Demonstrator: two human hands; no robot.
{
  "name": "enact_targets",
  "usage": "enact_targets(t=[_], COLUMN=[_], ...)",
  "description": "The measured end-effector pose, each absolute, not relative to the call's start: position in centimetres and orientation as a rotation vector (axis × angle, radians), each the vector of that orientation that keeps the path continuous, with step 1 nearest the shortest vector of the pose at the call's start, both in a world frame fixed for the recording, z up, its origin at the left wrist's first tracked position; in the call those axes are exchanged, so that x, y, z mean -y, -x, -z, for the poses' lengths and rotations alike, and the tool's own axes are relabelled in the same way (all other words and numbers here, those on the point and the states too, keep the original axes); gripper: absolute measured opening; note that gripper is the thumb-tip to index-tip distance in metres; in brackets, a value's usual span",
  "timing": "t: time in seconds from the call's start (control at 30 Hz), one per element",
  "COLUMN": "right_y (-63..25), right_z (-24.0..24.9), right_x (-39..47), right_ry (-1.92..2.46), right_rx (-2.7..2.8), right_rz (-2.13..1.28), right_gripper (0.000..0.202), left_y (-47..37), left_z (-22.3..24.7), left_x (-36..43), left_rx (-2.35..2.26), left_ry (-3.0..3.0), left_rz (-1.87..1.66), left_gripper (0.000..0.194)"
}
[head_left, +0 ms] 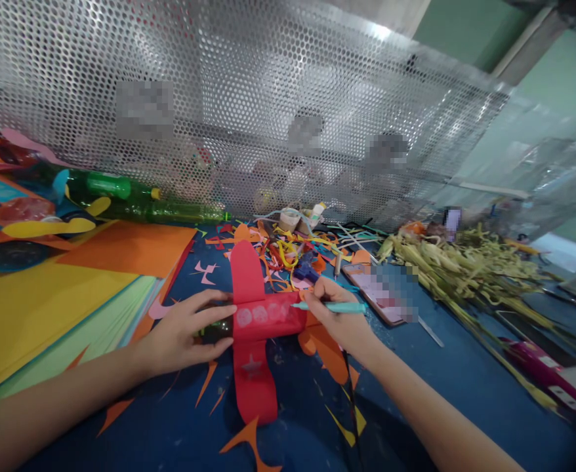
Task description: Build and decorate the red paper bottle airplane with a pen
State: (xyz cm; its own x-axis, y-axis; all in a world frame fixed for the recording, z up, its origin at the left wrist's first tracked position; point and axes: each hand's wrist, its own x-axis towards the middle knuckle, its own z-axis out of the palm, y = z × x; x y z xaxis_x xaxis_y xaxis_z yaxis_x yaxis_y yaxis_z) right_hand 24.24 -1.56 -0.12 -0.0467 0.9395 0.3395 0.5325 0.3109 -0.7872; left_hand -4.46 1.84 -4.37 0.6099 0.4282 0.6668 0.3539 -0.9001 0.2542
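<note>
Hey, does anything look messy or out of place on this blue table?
Yes, somewhat: cut paper scraps litter the blue table, heaped beyond the red paper-wrapped bottle and strewn loosely on its near side. A smartphone lies beside the heap. I see no obvious damage to the wrapped bottle.

Soft, uneven light fills the frame, with glare flecking the perforated metal sheet (pixel 248 85) along the top. The blue tabletop (pixel 302 406) dims toward the bottom. Wide-angle stretch and blur affect the edges, the upper-right corner blackens, and pixelated blocks (pixel 145 109) mask several patches.
</note>
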Motion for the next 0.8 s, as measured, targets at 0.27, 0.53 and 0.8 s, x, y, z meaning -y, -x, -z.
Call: enact_targets(t=[0.27,0.53,0.8], right_y=[-24.19,-23.91,-23.67], right_z=[-0.37,-0.53,-0.31], right_x=[1.91,2.0,2.1], right_ry=[1.353,1.339,1.335], right_rx=[1.797,1.813,1.811], right_rz=[-0.485,-0.429,-0.515], right_gripper=[0.028,0.027,0.023], left_y=[4.35,4.28,4.31], left_z=[3.93,4.06,3.89], left_x=[-1.75,-1.92,-1.66], left_rx=[-0.63,-0.626,-0.651], left_ry=[-2.707,-2.693,-2.692], left_rz=[-1.179,-1.132,-1.164], left_gripper=[0.041,0.04,0.039])
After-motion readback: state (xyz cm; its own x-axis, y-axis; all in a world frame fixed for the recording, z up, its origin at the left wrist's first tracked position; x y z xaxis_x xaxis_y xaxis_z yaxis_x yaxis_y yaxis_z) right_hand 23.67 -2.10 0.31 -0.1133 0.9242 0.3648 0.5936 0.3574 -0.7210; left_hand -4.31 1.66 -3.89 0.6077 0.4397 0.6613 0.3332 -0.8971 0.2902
